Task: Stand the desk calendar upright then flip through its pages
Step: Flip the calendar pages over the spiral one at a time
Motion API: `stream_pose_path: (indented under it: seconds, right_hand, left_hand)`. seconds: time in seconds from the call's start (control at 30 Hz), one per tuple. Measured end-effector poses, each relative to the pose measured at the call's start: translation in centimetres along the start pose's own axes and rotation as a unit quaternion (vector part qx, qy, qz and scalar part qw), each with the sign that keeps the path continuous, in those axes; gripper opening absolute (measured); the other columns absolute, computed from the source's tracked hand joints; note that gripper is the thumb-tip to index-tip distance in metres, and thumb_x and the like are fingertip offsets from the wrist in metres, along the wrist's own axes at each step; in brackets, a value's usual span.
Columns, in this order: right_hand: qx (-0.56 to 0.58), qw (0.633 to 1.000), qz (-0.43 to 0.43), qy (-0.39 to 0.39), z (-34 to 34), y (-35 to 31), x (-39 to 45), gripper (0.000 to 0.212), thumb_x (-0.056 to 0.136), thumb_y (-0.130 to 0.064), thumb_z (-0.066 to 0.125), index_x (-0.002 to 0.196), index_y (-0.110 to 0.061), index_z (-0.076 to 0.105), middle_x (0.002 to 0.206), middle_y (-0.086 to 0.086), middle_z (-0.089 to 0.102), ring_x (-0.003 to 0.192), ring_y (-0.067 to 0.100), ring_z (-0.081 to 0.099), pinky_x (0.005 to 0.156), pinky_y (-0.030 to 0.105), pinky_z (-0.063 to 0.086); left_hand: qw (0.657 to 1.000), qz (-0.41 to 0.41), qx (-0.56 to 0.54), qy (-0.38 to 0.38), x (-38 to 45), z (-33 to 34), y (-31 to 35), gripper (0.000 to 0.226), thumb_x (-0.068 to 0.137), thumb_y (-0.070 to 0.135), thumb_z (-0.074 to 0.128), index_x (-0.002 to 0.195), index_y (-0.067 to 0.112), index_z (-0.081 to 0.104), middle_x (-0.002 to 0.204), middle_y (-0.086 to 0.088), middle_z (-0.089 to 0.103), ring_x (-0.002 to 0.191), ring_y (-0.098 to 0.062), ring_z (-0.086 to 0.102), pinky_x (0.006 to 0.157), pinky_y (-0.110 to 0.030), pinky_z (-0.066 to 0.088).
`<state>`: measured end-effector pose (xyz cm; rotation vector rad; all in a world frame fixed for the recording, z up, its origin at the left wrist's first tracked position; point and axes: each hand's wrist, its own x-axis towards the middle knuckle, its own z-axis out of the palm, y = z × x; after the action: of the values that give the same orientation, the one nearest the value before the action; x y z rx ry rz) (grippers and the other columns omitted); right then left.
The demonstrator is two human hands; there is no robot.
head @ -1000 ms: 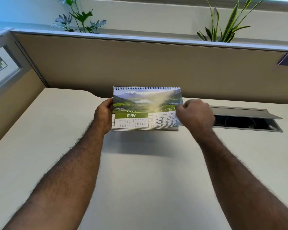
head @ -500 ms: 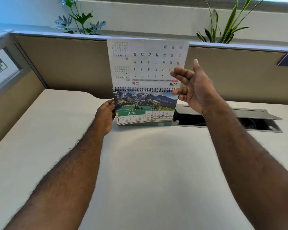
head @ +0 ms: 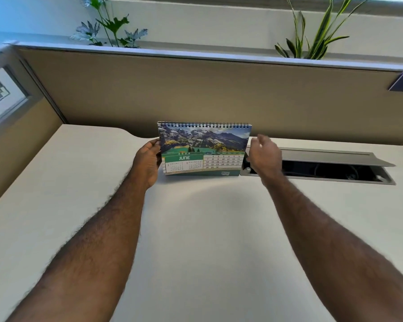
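The spiral-bound desk calendar (head: 203,149) stands upright on the pale desk (head: 196,228) near the back partition. Its front page shows a mountain photo above a green JUNE grid. My left hand (head: 148,159) grips the calendar's left edge, thumb on the front. My right hand (head: 264,155) hovers just past the calendar's right edge, blurred, fingers loosely curled and holding nothing that I can see. The back side of the calendar is hidden.
An open cable hatch (head: 335,168) with a raised grey lid lies in the desk right of the calendar. A beige partition (head: 219,94) walls the back, with potted plants (head: 109,26) behind it. A glass panel (head: 0,94) stands at left.
The MAY page was lifted up and over the spiral by my right hand and has dropped behind, leaving JUNE in front. My right hand came back down beside the right edge.
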<state>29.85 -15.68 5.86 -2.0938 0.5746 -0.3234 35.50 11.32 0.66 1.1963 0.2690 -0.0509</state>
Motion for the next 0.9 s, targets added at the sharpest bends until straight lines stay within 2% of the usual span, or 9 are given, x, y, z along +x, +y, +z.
stream_pose_path:
  seconds: [0.07, 0.13, 0.27, 0.33, 0.43, 0.47, 0.57, 0.77, 0.9]
  right_hand:
    - [-0.055, 0.998, 0.012, -0.011, 0.9, 1.1, -0.9, 0.041, 0.091, -0.033, 0.049, 0.121, -0.012, 0.066, 0.116, 0.015, 0.071, 0.100, 0.033, 0.066, 0.088, 0.039, 0.054]
    - [-0.106, 0.994, -0.001, -0.027, 1.7, 1.8, -1.9, 0.034, 0.089, -0.034, 0.053, 0.108, -0.013, 0.071, 0.101, 0.012, 0.074, 0.083, 0.030, 0.062, 0.073, 0.030, 0.049]
    - [-0.170, 0.985, -0.007, 0.013, 2.6, 2.1, -2.8, 0.033, 0.089, -0.044, 0.058, 0.101, -0.017, 0.070, 0.090, 0.007, 0.071, 0.073, 0.026, 0.058, 0.064, 0.030, 0.047]
    - [-0.172, 0.984, 0.001, 0.038, 2.6, 1.9, -3.0, 0.032, 0.088, -0.047, 0.061, 0.098, -0.018, 0.068, 0.084, 0.003, 0.067, 0.071, 0.023, 0.055, 0.060, 0.027, 0.043]
    - [-0.108, 0.993, 0.019, 0.044, 2.4, 1.9, -3.1, 0.027, 0.088, -0.044, 0.065, 0.087, -0.018, 0.062, 0.075, -0.004, 0.060, 0.069, 0.019, 0.059, 0.049, 0.022, 0.036]
    - [-0.086, 0.995, 0.024, 0.034, 2.2, 1.9, -3.1, 0.025, 0.089, -0.042, 0.065, 0.085, -0.017, 0.062, 0.075, -0.004, 0.062, 0.070, 0.019, 0.063, 0.050, 0.023, 0.042]
    - [-0.057, 0.998, 0.038, 0.003, 1.7, 1.8, -2.9, 0.023, 0.090, -0.036, 0.065, 0.089, -0.013, 0.071, 0.084, 0.004, 0.073, 0.076, 0.023, 0.070, 0.066, 0.036, 0.060]
    - [-0.095, 0.995, 0.020, -0.014, 0.7, 1.1, -3.2, 0.027, 0.092, -0.036, 0.062, 0.098, -0.013, 0.076, 0.088, 0.007, 0.075, 0.076, 0.026, 0.071, 0.070, 0.040, 0.061]
    - [-0.026, 0.998, 0.031, -0.047, -0.4, 0.8, -2.6, 0.029, 0.091, -0.034, 0.061, 0.081, -0.010, 0.074, 0.081, 0.007, 0.075, 0.073, 0.024, 0.070, 0.070, 0.040, 0.060]
  left_hand:
    - [1.000, 0.001, 0.001, 0.001, 0.0, 0.0, 0.0, 0.018, 0.099, 0.013, 0.047, 0.097, 0.015, 0.065, 0.081, 0.002, 0.076, 0.079, -0.016, 0.069, 0.072, -0.029, 0.055]
    - [1.000, 0.001, 0.003, 0.004, 0.0, 0.1, 0.0, 0.018, 0.100, 0.013, 0.046, 0.096, 0.015, 0.064, 0.086, -0.001, 0.074, 0.080, -0.016, 0.069, 0.073, -0.029, 0.055]
    - [1.000, 0.002, 0.015, 0.007, 0.0, 0.1, -0.1, 0.019, 0.100, 0.013, 0.045, 0.097, 0.016, 0.064, 0.094, -0.006, 0.071, 0.084, -0.018, 0.067, 0.075, -0.030, 0.054]
    - [1.000, 0.002, 0.021, 0.007, 0.1, 0.0, -0.1, 0.020, 0.100, 0.013, 0.044, 0.098, 0.015, 0.064, 0.095, -0.006, 0.071, 0.086, -0.020, 0.067, 0.079, -0.032, 0.053]
    - [1.000, 0.000, 0.025, 0.006, 0.3, -0.1, -0.2, 0.019, 0.100, 0.014, 0.046, 0.098, 0.016, 0.065, 0.092, -0.004, 0.073, 0.084, -0.019, 0.068, 0.080, -0.033, 0.053]
    - [1.000, 0.001, 0.027, 0.005, 0.3, -0.2, -0.2, 0.018, 0.100, 0.015, 0.047, 0.098, 0.016, 0.065, 0.091, -0.004, 0.073, 0.084, -0.018, 0.069, 0.079, -0.032, 0.054]
    - [0.999, 0.002, 0.036, 0.001, 0.4, -0.4, -0.4, 0.019, 0.100, 0.017, 0.047, 0.099, 0.017, 0.066, 0.090, -0.002, 0.076, 0.084, -0.018, 0.070, 0.074, -0.030, 0.056]
    - [0.999, -0.005, 0.043, 0.002, 0.3, -0.7, -0.4, 0.020, 0.100, 0.017, 0.047, 0.097, 0.019, 0.067, 0.085, 0.003, 0.078, 0.079, -0.015, 0.073, 0.063, -0.025, 0.057]
    - [0.999, -0.005, 0.043, -0.012, 0.4, -0.7, -0.2, 0.016, 0.097, 0.017, 0.051, 0.100, 0.016, 0.067, 0.089, -0.001, 0.078, 0.081, -0.018, 0.073, 0.065, -0.028, 0.058]
